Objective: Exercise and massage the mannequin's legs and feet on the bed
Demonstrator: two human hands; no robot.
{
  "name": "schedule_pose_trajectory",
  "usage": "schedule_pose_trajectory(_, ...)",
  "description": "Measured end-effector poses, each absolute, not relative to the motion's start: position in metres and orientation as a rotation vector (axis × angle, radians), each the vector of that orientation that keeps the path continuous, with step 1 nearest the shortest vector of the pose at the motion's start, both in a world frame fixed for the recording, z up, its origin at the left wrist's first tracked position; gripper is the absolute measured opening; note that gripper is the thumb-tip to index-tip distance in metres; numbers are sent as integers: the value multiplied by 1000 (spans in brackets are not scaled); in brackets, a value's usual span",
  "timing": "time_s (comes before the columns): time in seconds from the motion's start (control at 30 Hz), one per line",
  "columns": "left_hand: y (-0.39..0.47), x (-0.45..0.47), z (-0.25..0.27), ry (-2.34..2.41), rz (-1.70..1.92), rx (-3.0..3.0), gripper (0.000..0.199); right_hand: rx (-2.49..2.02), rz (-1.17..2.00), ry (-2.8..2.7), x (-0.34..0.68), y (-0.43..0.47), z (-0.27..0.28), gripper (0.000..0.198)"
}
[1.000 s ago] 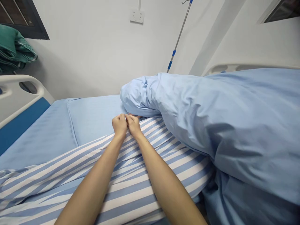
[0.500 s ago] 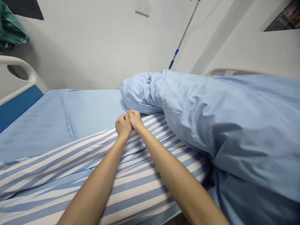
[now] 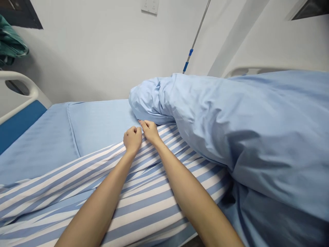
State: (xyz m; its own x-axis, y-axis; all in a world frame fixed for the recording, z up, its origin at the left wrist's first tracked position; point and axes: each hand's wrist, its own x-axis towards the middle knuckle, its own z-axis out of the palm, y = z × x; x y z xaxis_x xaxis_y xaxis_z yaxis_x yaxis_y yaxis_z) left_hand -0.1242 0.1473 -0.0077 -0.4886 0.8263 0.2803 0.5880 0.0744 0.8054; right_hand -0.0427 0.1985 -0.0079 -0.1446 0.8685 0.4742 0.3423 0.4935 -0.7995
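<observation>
A blue-and-white striped cloth lies in loose folds across the bed. Its far edge meets my left hand, which is closed in a fist with the knuckles up and grips the cloth. Just to its right, my right hand is closed too, fingers pinched at the cloth's edge. The fingertips of both hands are largely hidden. Beyond the right hand, a bunched light-blue quilt covers the right part of the striped cloth.
A light-blue sheet covers the mattress beyond the cloth. The white-and-blue bed end board stands at left, a bed rail behind the quilt. A metal pole rises near the wall. Green fabric hangs upper left.
The two hands, pressed together before, have come slightly apart, with the right hand's fingers more in sight. The view has shifted a little. Cloth and quilt lie much as before.
</observation>
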Motion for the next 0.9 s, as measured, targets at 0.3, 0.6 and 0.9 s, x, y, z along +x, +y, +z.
schedule_pose_trajectory(0.3,179,-116,19,1752,1661,1193,26,-951,935,-1433,-39,207,-5,38)
schedule_pose_trajectory(0.6,182,-88,-2,2033,1394,1452,34,-896,1008,-1216,-34,215,-6,34)
schedule_pose_trajectory(0.9,180,-87,3,2156,1088,1526,38,-1190,215,-1662,-20,195,35,33)
